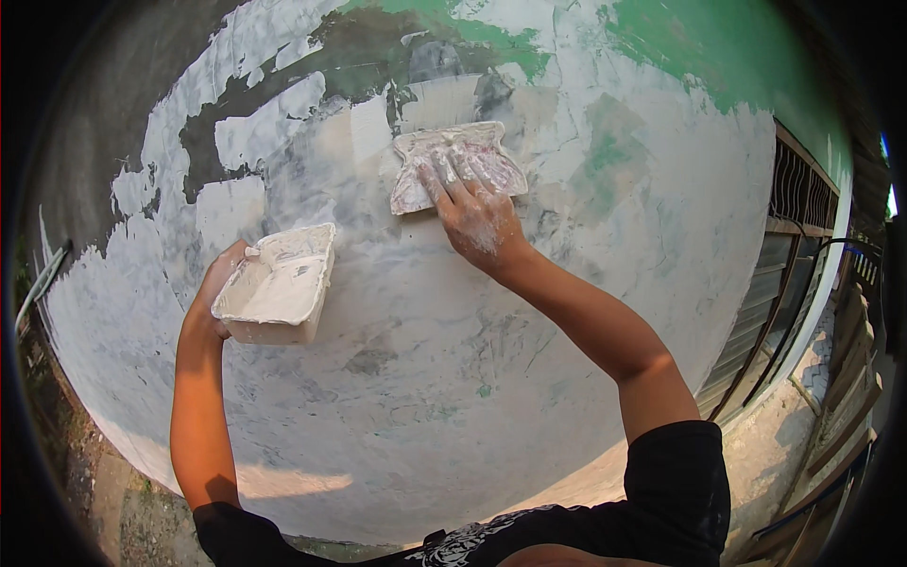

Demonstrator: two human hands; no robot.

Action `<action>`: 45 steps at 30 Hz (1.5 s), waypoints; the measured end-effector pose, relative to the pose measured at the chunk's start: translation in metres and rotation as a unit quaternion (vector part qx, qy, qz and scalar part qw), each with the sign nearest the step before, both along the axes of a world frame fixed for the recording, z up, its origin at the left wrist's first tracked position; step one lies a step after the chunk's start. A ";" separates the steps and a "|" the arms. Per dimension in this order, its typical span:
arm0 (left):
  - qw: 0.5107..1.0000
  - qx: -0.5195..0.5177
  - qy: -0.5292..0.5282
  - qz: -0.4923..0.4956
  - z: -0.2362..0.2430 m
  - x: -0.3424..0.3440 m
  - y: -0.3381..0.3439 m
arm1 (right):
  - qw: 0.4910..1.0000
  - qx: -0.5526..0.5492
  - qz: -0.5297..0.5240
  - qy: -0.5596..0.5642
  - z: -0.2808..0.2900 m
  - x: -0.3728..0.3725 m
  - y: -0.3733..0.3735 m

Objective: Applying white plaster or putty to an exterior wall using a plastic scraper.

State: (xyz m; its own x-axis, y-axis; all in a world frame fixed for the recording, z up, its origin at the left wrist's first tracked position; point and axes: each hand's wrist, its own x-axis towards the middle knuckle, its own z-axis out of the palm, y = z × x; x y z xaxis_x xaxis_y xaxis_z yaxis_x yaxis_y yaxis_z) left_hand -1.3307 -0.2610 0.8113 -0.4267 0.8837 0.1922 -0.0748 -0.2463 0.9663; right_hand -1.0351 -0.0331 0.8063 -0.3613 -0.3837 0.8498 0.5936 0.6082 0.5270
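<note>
My left hand [220, 288] grips a rectangular plastic tub [281, 331] by its left side, thumb over the rim. White filler paste [283, 291] coats the tub's inside and lies in its bottom. My right hand [482, 222], smeared with white, presses a wide scraper [460, 170] flat against the wall, fingers spread over its back. The scraper is caked in paste, with reddish patches showing through. Around both hands the wall [425, 378] carries a patchy white and grey skim coat. The scraper's edge against the wall is partly hidden.
Green paint [718, 47] shows at the wall's upper right, bare dark grey at the upper left. On the right are a barred, louvred window [779, 255] and stacked wooden slats [846, 406]. A pipe [42, 279] stands out at the far left.
</note>
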 end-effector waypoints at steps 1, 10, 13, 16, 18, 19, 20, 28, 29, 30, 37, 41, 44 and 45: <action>1.000 0.004 -0.015 0.006 -0.004 -0.008 -0.006 | 0.999 -0.025 -0.016 -0.041 -0.025 0.002 -0.002; 0.999 -0.002 -0.042 0.011 0.010 0.004 -0.019 | 0.999 0.017 0.044 0.008 0.021 0.031 -0.039; 1.000 0.015 -0.020 0.019 0.009 -0.008 -0.010 | 0.997 0.017 0.039 0.058 0.080 0.021 -0.024; 0.999 0.002 0.007 0.032 0.012 0.001 -0.003 | 0.997 0.037 0.013 0.068 0.079 0.001 -0.012; 0.999 0.019 -0.018 0.029 0.011 -0.002 -0.006 | 0.999 0.005 0.000 0.034 0.055 -0.013 -0.012; 0.999 0.017 -0.019 0.031 0.010 -0.004 -0.008 | 0.999 0.026 0.009 0.019 0.034 -0.018 -0.018; 0.999 0.023 -0.026 0.035 0.009 -0.003 -0.007 | 0.999 0.051 0.013 0.004 0.016 -0.017 -0.021; 0.999 0.029 -0.024 0.036 0.002 -0.010 -0.014 | 0.994 -0.055 0.044 -0.080 0.003 0.019 -0.059; 0.999 0.025 -0.024 0.029 0.004 -0.007 -0.012 | 0.997 -0.056 0.044 -0.037 0.014 0.021 -0.058; 0.999 0.021 -0.024 0.023 0.005 -0.006 -0.010 | 0.997 -0.057 0.046 0.006 0.024 0.020 -0.054; 0.998 0.053 -0.013 0.033 -0.003 -0.032 -0.004 | 0.996 -0.010 0.036 -0.081 -0.057 -0.020 -0.013; 0.997 0.041 -0.051 0.039 0.004 -0.012 -0.020 | 0.988 -0.022 0.082 -0.127 -0.058 -0.008 -0.045; 0.997 0.044 -0.041 0.047 0.004 -0.013 -0.026 | 0.994 -0.036 0.042 -0.092 -0.020 0.014 -0.056; 0.997 0.041 -0.029 0.053 0.005 -0.011 -0.027 | 0.998 -0.013 0.035 -0.045 0.000 0.019 -0.057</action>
State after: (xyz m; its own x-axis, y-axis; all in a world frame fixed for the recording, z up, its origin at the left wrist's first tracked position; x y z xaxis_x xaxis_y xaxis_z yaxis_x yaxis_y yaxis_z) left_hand -1.3421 -0.2878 0.8161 -0.5289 0.8157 0.2343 -0.0995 -0.3338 0.9374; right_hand -1.0163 -0.0901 0.8065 -0.4097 -0.3886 0.8253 0.5000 0.6610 0.5595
